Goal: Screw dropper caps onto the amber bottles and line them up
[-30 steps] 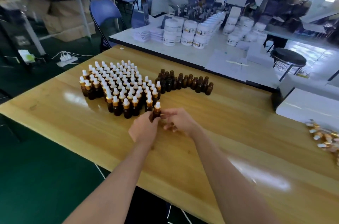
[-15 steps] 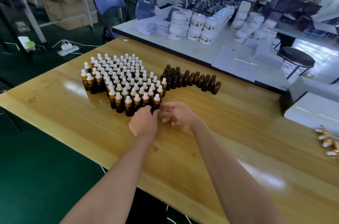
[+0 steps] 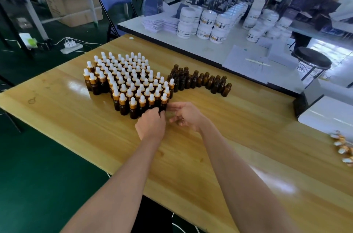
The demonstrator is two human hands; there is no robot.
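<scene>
Amber bottle [image 3: 163, 103] | left hand [image 3: 150, 126] gripping, lining it up | right hand [image 3: 186, 116] released, hovering beside | next likely: reaching for uncapped bottles [image 3: 200, 80]

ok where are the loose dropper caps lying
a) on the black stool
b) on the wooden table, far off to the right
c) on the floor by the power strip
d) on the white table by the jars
b: the loose dropper caps lie in a small pile on the wooden table, at the far right of the view.
</scene>
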